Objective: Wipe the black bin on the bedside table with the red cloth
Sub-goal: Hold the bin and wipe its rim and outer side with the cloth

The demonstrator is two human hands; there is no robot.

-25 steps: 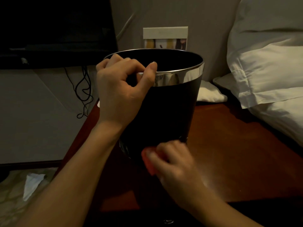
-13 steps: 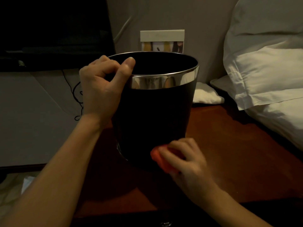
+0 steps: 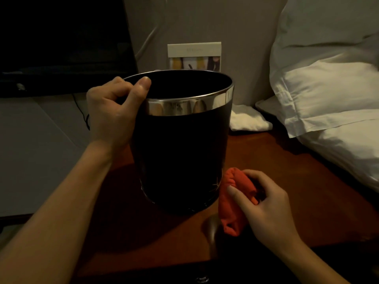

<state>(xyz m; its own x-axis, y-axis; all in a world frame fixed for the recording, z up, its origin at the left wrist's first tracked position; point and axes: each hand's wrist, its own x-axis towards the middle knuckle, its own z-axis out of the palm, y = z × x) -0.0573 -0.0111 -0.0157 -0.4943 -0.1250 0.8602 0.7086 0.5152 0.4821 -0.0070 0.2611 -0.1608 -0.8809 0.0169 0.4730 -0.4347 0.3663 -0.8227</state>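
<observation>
The right hand (image 3: 264, 208) is nearest the camera, at the lower right of the black bin (image 3: 180, 152). Its grip is clamped on the red cloth (image 3: 231, 203): the thumb lies across the front of the bunched fabric and the fingers curl over its top. The cloth sits just beside the bin's lower right wall, near the base; actual contact with the wall cannot be confirmed. The lower end of the cloth hangs close to the bench (image 3: 287, 177).

The bin stands on the reddish-brown bench, tilted slightly. A chrome band (image 3: 188, 105) runs round its top.

The left hand (image 3: 114, 111) is at the bin's upper left. Its grip is closed on the rim: the thumb is hooked over the edge and the fingers curl against the outside wall.

To the right of the bin, white pillows (image 3: 328, 103) overhang the bench edge. Behind the bin on its right, a folded white cloth (image 3: 248, 119) lies on the bench. Directly behind the bin, a card (image 3: 194, 55) stands against the wall. Far left of the bin are a dark screen (image 3: 61, 37) and a hanging cable (image 3: 82, 113).
</observation>
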